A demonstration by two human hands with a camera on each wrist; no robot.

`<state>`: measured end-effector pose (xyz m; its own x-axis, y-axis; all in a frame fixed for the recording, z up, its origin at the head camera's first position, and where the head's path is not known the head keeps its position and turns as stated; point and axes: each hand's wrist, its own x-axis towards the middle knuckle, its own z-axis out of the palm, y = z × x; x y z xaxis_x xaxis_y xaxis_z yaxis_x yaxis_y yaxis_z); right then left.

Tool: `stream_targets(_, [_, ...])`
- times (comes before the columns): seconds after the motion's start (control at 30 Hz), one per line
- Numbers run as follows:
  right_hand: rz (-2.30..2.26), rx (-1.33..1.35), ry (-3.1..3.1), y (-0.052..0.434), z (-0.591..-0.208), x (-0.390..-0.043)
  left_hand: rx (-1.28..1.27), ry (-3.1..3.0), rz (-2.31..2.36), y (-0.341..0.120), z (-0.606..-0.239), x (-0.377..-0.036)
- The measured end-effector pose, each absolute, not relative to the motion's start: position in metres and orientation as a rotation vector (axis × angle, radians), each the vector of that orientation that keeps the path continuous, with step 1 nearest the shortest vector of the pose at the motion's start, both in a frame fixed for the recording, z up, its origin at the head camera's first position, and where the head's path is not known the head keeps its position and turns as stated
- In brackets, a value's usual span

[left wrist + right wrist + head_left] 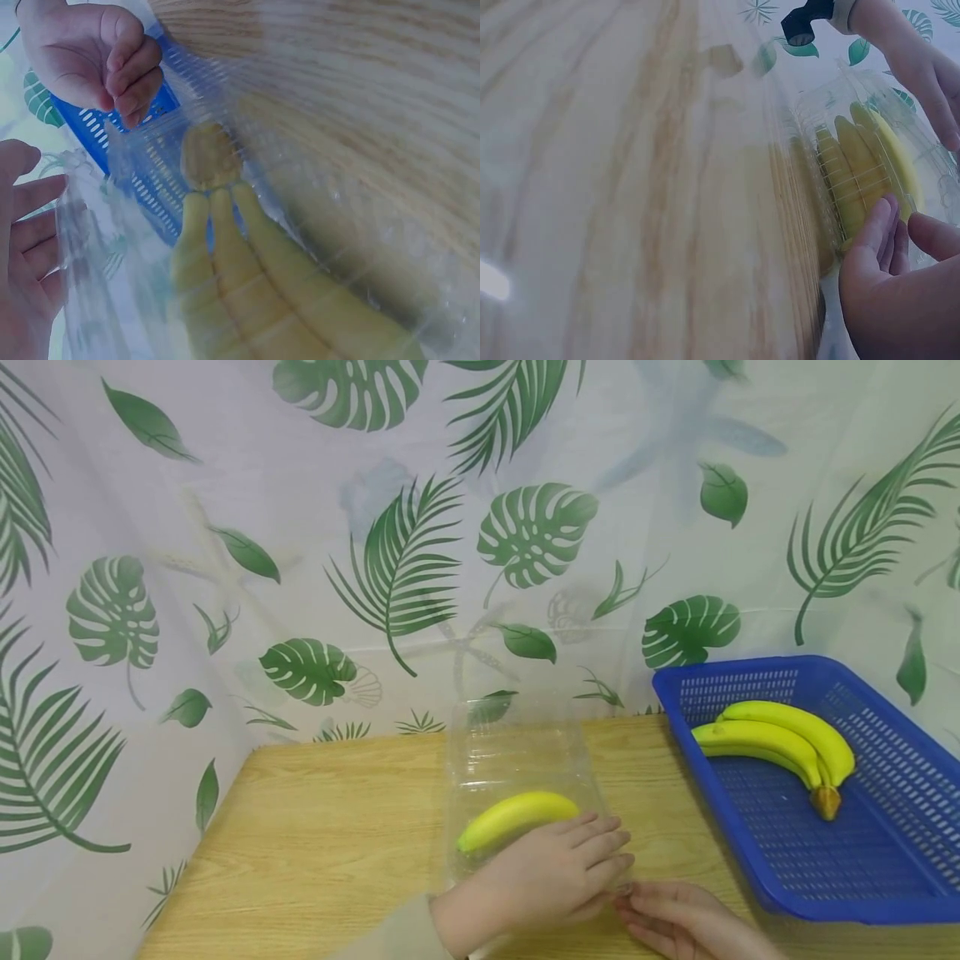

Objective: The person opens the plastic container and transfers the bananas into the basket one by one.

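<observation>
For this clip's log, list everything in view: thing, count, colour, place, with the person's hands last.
Clear plastic container: one, transparent, middle of the table, lid open and raised at the back.
Bananas in container: a yellow bunch lying inside; the wrist views show about three.
Blue basket: one, perforated plastic, right end of the table.
Bananas in basket: one yellow bunch, at least two, stem toward the front.
Table: one, light wood grain.
Backdrop: one white sheet with green leaf print, behind and left.
Left hand: fingers lying flat across the container's front.
Right hand: fingertips at the container's front right corner.
</observation>
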<state>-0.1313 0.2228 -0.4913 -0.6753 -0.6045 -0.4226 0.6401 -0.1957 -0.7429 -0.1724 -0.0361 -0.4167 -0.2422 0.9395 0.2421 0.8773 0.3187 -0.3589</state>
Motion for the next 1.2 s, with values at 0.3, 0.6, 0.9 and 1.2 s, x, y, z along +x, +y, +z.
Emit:
stream_targets(0.3, [-1.899,0.073,1.354,0.215,-0.492,-0.128,-1.573,-2.135,0.204,-0.049,-0.408,-0.171])
stream_targets(0.6, [-1.887,0.021,1.429,0.202,-0.498,-0.124,-1.53,-2.142,0.184,-0.065,-0.401,-0.17])
stream_targets(0.9, [-1.903,-0.106,1.374,0.192,-0.493,-0.123,-1.475,-2.137,0.126,-0.08,-0.4,-0.175])
stream_targets(1.2, [-1.879,-0.041,1.38,0.178,-0.483,-0.123,-1.394,-2.197,0.099,-0.096,-0.397,-0.178])
